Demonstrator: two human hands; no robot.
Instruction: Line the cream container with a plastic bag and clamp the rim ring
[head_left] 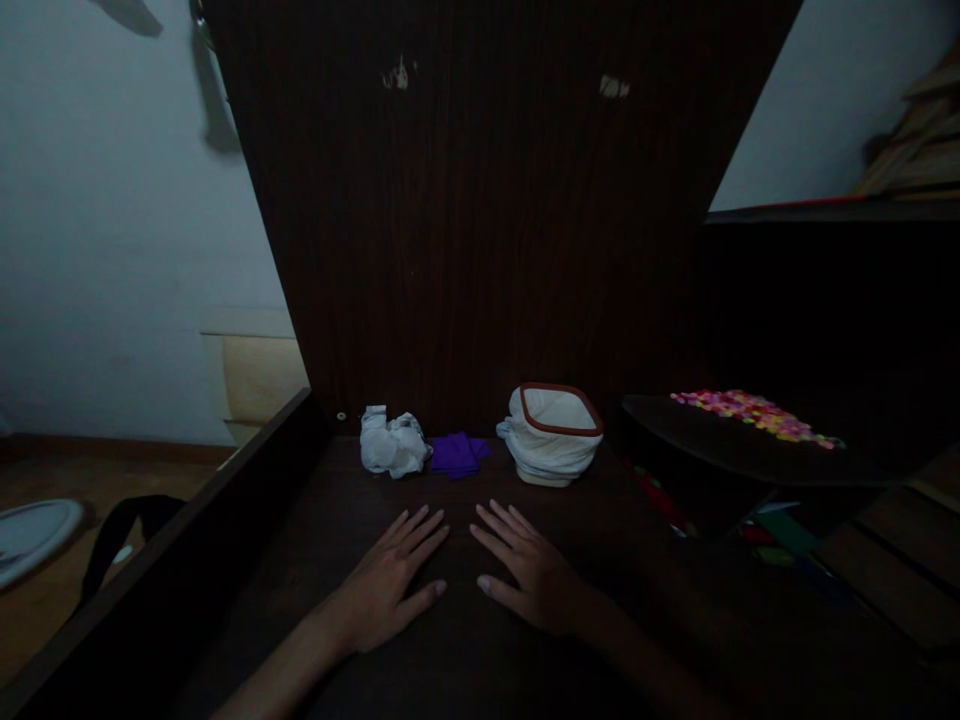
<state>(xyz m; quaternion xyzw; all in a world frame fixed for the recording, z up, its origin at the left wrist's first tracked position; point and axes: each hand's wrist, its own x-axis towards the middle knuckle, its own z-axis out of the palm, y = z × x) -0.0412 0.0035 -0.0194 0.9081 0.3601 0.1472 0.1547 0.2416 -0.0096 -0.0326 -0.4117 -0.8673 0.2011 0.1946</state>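
Note:
My left hand (391,585) lies flat on the dark wooden surface (457,680), fingers stretched out and holding nothing. Opposite it, my right hand (523,572) rests palm down with its fingers apart, also holding nothing. Beyond my left hand sits a crumpled white plastic bag (393,444). To the right of that bag lies a folded purple cloth (457,455). Past my right hand stands a small bin (561,409) with a brown rim and a white liner folded over its outside. Neither hand touches these things.
A tall dark wooden panel (480,240) rises behind the objects. A raised board (172,530) edges the left side. On the right, a dark curved shelf (712,440) holds a string of pink and yellow decorations (754,414). Several coloured items lie below it in shadow.

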